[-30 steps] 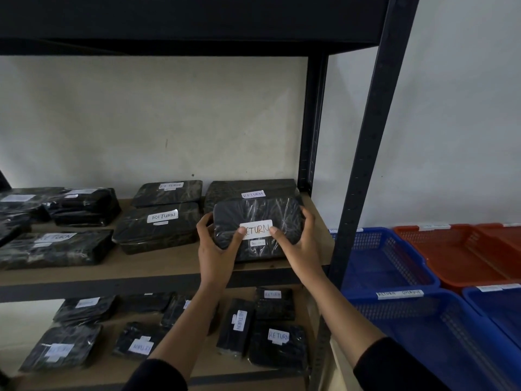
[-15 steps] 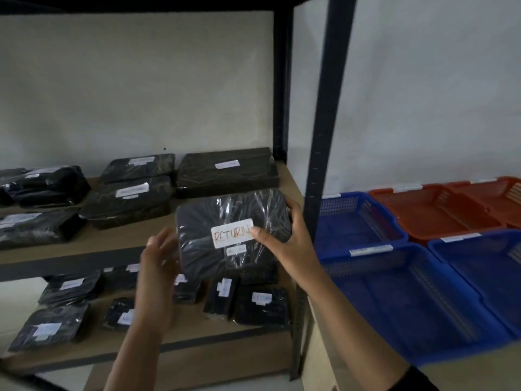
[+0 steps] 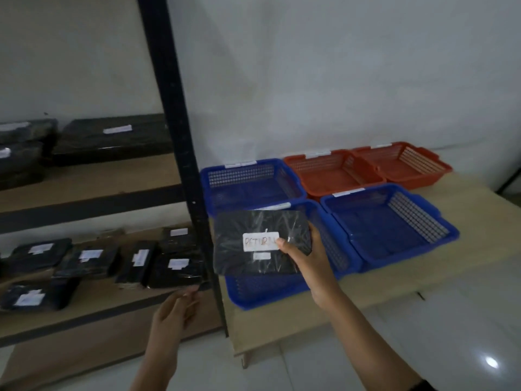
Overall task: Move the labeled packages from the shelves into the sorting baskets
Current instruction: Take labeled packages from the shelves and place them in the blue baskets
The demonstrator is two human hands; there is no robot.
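Right hand [image 3: 306, 259] gripping a black plastic-wrapped package [image 3: 258, 242] by its right edge, thumb [image 3: 283, 244] pinned on top just at the end of the white "RETURN" label [image 3: 260, 241], other fingers curled underneath and mostly hidden. Package held in the air, roughly flat, label up, hanging over the near-left blue basket [image 3: 332, 249], not touching it as far as can be told. Just left of the fingers and the package: the black upright post of the shelf rack [image 3: 180, 153], running top to bottom, pretty much the only thing crowding that side. Beyond the fingertips, another blue basket [image 3: 248, 176] at the back left, two orange baskets [image 3: 335, 170] [image 3: 406, 162] behind to the right, and one more blue basket [image 3: 394, 224] right of the knuckles, all sitting on a low wooden table [image 3: 451, 266] with small white tags on their rims, too blurred to read. Left hand [image 3: 176, 311] lower down, holding nothing, fingers loosely relaxed and pointing up toward the front edge of the lower shelf [image 3: 84, 309], apparently just short of it, a bit motion-blurred. Past those fingers, a bunch of small black labeled packages [image 3: 174, 268] lying on that lower shelf, plus bigger flat ones [image 3: 112, 136] on the upper shelf [image 3: 93, 182].
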